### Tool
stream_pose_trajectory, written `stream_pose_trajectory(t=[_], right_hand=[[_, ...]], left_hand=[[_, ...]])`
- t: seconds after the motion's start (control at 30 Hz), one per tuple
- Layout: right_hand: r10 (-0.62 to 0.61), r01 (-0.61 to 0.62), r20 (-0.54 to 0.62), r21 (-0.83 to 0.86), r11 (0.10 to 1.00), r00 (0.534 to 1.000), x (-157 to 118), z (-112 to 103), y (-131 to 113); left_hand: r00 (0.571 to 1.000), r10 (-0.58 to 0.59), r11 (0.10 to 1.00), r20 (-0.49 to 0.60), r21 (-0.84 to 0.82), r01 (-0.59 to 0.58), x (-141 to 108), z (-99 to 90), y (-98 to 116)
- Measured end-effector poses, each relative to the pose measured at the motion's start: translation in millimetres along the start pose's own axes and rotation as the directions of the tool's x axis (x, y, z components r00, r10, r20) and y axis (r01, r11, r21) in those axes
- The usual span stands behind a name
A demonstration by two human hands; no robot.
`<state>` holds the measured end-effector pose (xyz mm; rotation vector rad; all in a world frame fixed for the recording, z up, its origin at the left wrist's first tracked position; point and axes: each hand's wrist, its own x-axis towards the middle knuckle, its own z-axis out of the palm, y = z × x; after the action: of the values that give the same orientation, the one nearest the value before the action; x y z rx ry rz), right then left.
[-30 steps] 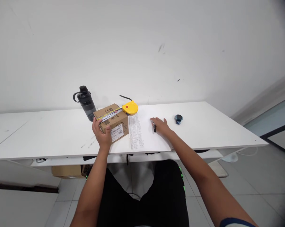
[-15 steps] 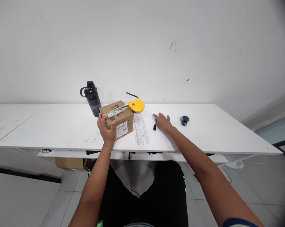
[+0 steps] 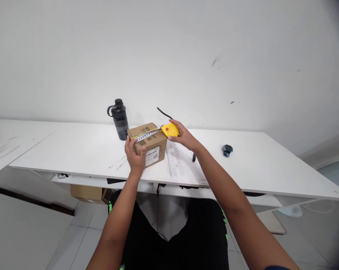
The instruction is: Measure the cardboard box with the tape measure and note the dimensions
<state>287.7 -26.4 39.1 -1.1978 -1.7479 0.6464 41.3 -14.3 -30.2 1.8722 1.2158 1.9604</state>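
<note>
A small cardboard box (image 3: 143, 149) with a white label stands on the white desk. My left hand (image 3: 135, 156) grips its left end, with the thumb on the front face and fingers at the top edge, where the tape blade ends. Across the box top lies the pulled-out blade of a yellow tape measure (image 3: 171, 130), its numbers facing up. My right hand (image 3: 186, 138) is closed around the case at the box's right end. Under and beside the box are handwritten sheets of paper (image 3: 176, 161). A black marker (image 3: 194, 157) lies on the paper, partly hidden by my right forearm.
A dark water bottle (image 3: 120, 122) stands behind the box on the left. To the right lies a blue-black wristwatch (image 3: 227, 150). The wall (image 3: 169, 56) rises behind the desk (image 3: 82, 150). Another cardboard box (image 3: 86, 193) sits below the desk.
My right hand has moved left from beside the marker and taken hold of the tape measure's case. My left hand still grips the box. The whole view has shifted slightly.
</note>
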Motion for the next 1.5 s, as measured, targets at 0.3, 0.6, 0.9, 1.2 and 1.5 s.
stream_pose_trajectory(t=[0.3, 0.6, 0.9, 1.2, 1.5], right_hand=[[-0.027, 0.030, 0.018, -0.206, 0.978, 0.999, -9.4, -13.8, -5.7], [0.267, -0.251, 0.095, -0.155, 0.956, 0.959, 16.8, -33.5, -38.6], [0.381, -0.369, 0.070, -0.140, 0.919, 0.922, 25.5, -28.1, -37.7], [0.106, -0.130, -0.171, -0.133, 0.982, 0.979, 10.0, -7.8, -31.4], [0.037, -0.018, 0.056, -0.311, 0.950, 0.998, 25.5, 6.9, -89.0]], left_hand=[[0.999, -0.031, 0.999, 0.028, -0.031, 0.032, -0.3, -4.3, -0.6], [0.982, 0.014, 0.976, 0.187, -0.217, 0.028, 12.2, -11.3, -21.2], [0.983, 0.018, 0.968, 0.181, -0.248, 0.027, 12.9, -10.9, -17.7], [0.985, 0.000, 0.965, 0.174, -0.259, 0.046, 11.4, -10.7, -20.3], [0.980, -0.080, 0.927, 0.181, -0.349, 0.140, 7.0, -6.9, -18.6]])
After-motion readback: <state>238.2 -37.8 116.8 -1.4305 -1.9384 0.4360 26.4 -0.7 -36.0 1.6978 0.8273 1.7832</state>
